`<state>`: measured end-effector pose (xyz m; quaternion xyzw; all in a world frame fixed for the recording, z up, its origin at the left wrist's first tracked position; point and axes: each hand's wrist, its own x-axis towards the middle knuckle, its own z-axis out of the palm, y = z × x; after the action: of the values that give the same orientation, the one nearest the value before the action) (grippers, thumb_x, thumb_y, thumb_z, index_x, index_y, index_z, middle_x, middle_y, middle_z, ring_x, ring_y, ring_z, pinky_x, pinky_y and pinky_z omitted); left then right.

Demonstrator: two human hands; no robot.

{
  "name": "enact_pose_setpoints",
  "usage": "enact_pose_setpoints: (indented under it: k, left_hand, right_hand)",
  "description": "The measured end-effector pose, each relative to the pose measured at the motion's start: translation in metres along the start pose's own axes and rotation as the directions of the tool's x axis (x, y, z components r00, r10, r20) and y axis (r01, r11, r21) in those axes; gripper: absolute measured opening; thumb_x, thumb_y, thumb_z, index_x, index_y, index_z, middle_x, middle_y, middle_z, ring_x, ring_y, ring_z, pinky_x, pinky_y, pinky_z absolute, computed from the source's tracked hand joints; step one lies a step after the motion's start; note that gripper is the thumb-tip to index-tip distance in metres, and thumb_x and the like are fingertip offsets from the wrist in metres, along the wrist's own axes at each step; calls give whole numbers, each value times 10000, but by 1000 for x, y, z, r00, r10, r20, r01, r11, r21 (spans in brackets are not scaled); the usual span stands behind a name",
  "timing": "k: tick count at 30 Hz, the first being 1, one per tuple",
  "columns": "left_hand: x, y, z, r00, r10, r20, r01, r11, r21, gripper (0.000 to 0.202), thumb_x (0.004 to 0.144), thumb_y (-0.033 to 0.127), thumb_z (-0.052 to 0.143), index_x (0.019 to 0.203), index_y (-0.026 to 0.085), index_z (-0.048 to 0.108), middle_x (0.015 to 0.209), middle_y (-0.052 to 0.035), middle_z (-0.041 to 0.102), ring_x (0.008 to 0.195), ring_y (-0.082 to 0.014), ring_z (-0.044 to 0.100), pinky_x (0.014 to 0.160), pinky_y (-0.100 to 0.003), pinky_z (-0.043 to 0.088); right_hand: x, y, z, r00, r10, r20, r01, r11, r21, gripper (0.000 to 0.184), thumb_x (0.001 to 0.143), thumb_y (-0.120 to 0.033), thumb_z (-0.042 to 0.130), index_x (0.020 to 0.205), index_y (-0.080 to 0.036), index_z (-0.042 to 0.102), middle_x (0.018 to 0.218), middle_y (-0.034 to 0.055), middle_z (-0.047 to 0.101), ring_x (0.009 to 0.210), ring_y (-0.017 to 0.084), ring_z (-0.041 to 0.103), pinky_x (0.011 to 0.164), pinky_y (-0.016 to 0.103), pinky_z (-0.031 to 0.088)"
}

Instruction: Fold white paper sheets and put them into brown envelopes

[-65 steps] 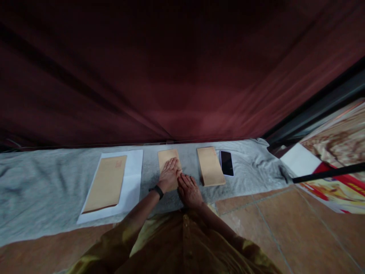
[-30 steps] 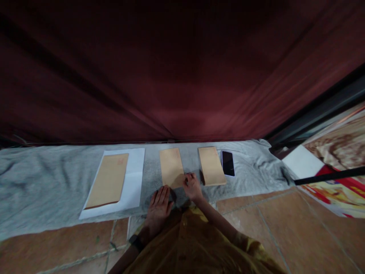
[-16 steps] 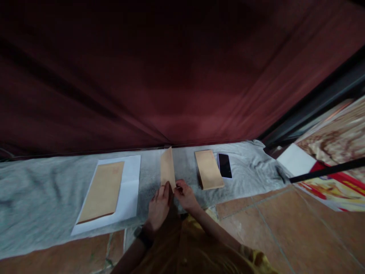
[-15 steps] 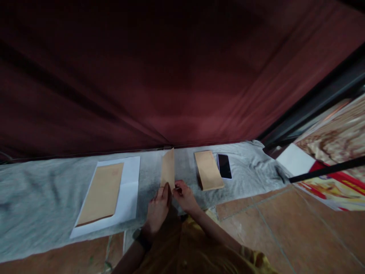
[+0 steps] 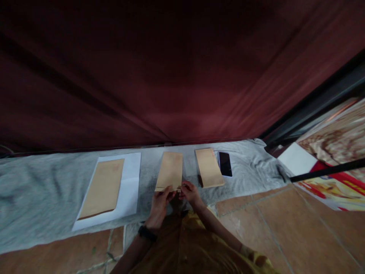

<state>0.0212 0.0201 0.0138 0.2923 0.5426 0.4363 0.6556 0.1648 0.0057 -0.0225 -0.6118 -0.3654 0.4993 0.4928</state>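
In the head view a brown paper envelope [image 5: 170, 169] is in front of me, its broad face up. My left hand [image 5: 160, 203] pinches its near edge, thumb on top. At the near right corner, my right hand [image 5: 189, 193] has its fingers closed on the same edge, where a narrow strip looks folded. To the left, another brown envelope [image 5: 102, 186] lies on a white sheet of paper [image 5: 131, 190]. A brown envelope or small stack of them [image 5: 209, 167] lies to the right, beside a dark-screened phone [image 5: 225, 164].
Everything lies on a grey cloth [image 5: 42, 194] over a tiled ledge or floor [image 5: 302, 224]. A dark red curtain [image 5: 182, 95] hangs behind it. On the right are a dark metal bar [image 5: 327, 170] and a red and yellow printed box [image 5: 336, 188].
The middle envelope has turned from a narrow, tilted view to face up. My hands have shifted to its near edge, the right one slightly further right.
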Motion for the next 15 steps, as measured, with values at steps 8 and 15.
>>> enact_pose_setpoints:
  k: [8,15]
  left_hand:
    - [6,-6,-18,988,-100,121,84,988,128,403,836,586,619,840,186,674,939,-127,785,889,-246,755,828,-416,615]
    - [-3,-9,-13,978,-197,70,197,980,6,392,748,538,743,885,178,670,903,-80,770,834,-186,740,740,-289,582]
  right_hand:
    - [9,4,-7,998,67,-15,-67,998,-3,359,820,-537,611,975,-214,623,663,-35,606,520,150,603,507,291,580]
    - [14,3,-13,1000,-9,24,11,995,-96,402,770,-473,668,1053,-191,620,802,18,675,607,170,624,559,308,582]
